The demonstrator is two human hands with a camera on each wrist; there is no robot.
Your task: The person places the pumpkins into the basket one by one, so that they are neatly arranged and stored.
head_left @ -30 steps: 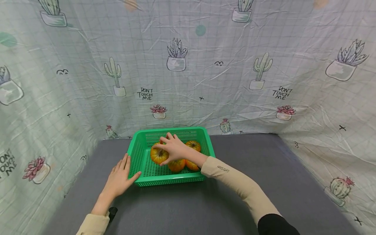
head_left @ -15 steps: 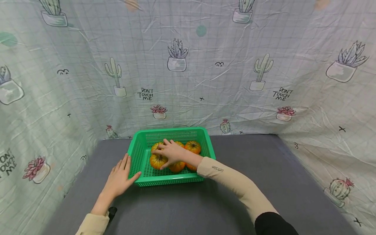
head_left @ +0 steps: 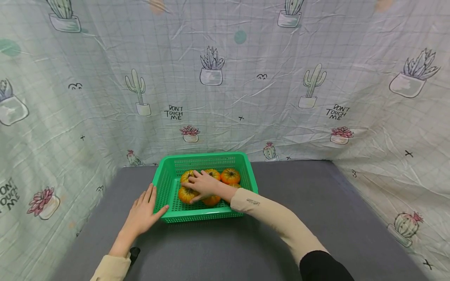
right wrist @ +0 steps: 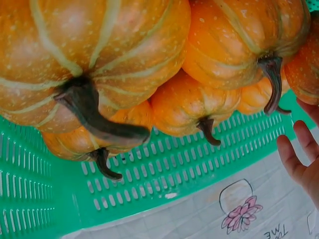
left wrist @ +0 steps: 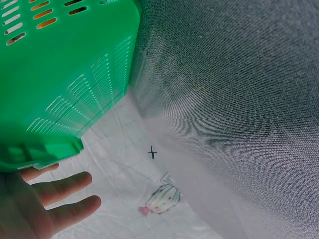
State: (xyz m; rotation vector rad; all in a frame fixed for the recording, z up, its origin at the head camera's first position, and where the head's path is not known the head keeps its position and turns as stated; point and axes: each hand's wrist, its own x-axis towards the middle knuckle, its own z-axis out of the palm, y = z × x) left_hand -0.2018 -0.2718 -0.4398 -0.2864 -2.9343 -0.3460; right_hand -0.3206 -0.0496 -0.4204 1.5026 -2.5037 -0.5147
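A green plastic basket on the table holds several small orange pumpkins with pale stripes and dark curved stems. My right hand reaches in from the right, fingers spread, over the left part of the group. Its fingertips and thumb lie at the front-left pumpkin; a back-left pumpkin shows just beyond the fingers. In the right wrist view a large pumpkin fills the near side, and the fingers show at the right edge. My left hand rests straight-fingered against the basket's left side.
The dark grey table runs around the basket. Behind and at both sides hangs a pale cloth printed with cacti. A back-right pumpkin sits by the basket's right wall.
My right hand has moved slightly left and lower into the basket. The front-left pumpkin has come forward and down, so the back-left one shows behind it. My left hand stays put.
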